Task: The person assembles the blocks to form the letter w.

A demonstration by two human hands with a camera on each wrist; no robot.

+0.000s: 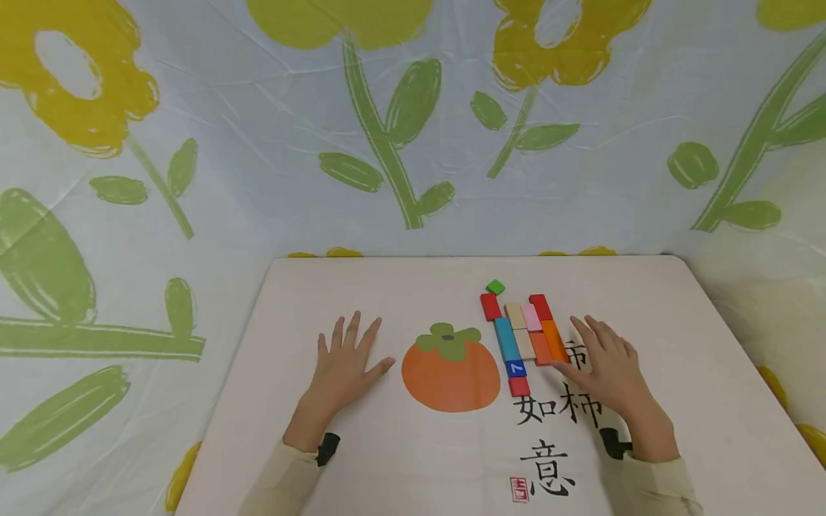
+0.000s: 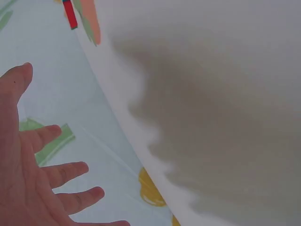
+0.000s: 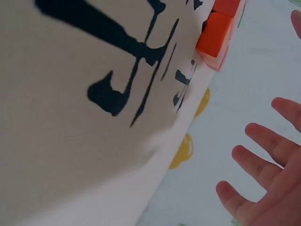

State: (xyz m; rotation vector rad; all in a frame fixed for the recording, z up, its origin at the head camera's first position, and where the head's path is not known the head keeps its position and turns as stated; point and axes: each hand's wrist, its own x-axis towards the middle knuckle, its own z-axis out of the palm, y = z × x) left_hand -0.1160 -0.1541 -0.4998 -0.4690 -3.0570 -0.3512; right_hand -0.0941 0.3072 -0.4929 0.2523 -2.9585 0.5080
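Observation:
My left hand (image 1: 340, 374) is spread with its fingers straight, over the table left of a printed persimmon, holding nothing. In the left wrist view the same hand (image 2: 28, 160) shows its fingers apart. My right hand (image 1: 609, 369) holds nothing either and is just right of a group of coloured blocks; its thumb tip lies near the orange block (image 1: 554, 340), contact unclear. That group has a light blue block (image 1: 507, 339), a dark blue block (image 1: 515, 368) marked 7, a pink block (image 1: 532, 317), beige blocks (image 1: 524, 344) and several red ones. A green block (image 1: 495, 287) lies at its far end.
The pale table mat (image 1: 335, 287) carries the printed persimmon (image 1: 452, 380) and black Chinese characters (image 1: 548, 469). Flower-patterned cloth (image 1: 277, 143) hangs behind the table and at both sides. A black band (image 1: 328, 449) is on the left wrist, another (image 1: 615, 444) on the right.

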